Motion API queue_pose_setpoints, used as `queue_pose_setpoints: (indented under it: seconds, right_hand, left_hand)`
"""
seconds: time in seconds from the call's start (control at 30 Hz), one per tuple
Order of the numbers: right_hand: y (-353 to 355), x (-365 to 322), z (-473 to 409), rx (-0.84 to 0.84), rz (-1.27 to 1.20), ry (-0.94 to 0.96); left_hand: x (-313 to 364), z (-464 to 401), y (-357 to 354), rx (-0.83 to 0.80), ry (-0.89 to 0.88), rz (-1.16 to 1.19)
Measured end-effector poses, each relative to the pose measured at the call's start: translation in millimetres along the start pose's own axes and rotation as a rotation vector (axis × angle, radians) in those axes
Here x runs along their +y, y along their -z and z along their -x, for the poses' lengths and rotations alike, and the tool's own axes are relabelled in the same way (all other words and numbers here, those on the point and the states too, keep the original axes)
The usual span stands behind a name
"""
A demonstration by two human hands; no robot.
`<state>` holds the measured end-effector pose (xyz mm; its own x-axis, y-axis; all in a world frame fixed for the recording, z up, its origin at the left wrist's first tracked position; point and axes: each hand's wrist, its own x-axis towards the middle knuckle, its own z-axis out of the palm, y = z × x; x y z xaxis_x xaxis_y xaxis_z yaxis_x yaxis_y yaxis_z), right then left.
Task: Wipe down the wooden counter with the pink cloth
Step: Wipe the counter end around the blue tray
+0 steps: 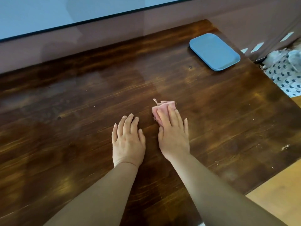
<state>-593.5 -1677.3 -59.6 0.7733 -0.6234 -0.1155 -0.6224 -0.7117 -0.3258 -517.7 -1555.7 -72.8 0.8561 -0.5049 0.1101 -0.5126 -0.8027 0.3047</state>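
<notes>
Wiping in progress: the right hand (173,136) lies flat on the pink cloth (162,110), which sits bunched into a small wad near the middle of the wooden counter (65,111). Fingers straight and close together, pressing the cloth down; only its far end and left edge show past the fingertips, with a small loop or tag sticking out at the far corner. Thumb lies along the cloth's near left edge.

Left hand (127,141) rests palm-down on bare wood just beside the right, fingers straight and nearly together, holding nothing. It looks like a brace.

Blue tray (215,52) sits at the far right corner, well apart from both hands. Pale specks and crumbs are scattered along the right edge of the counter (285,146). A patterned fabric (283,74) lies off the counter beyond the right edge.

Judgement on doing the step well:
- The cloth is wadded small, so each pass covers a narrow strip; opening it flatter under the palm would cover more.
- Keep even palm pressure and run long overlapping strokes along the grain.
- The crumbs on the right side look undone; work towards them and gather them rather than flicking them off the edge.
- The tray will need lifting or shifting to reach the wood under it.
</notes>
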Motion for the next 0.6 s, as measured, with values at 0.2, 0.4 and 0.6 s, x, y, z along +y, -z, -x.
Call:
queue_pose_setpoints:
  seconds: [0.2, 0.4, 0.6]
  right_hand:
    - [0, 26, 39, 0.0, 0.104, 0.196]
    - [12, 23, -11, -0.004, 0.009, -0.053]
    - [-2, 28, 63, -0.003, 0.066, 0.156]
  left_hand:
    - [1, 0, 1, 0.0, 0.004, 0.005]
    - [1, 0, 1, 0.024, 0.0, 0.015]
    - [2, 0, 2, 0.0, 0.004, 0.021]
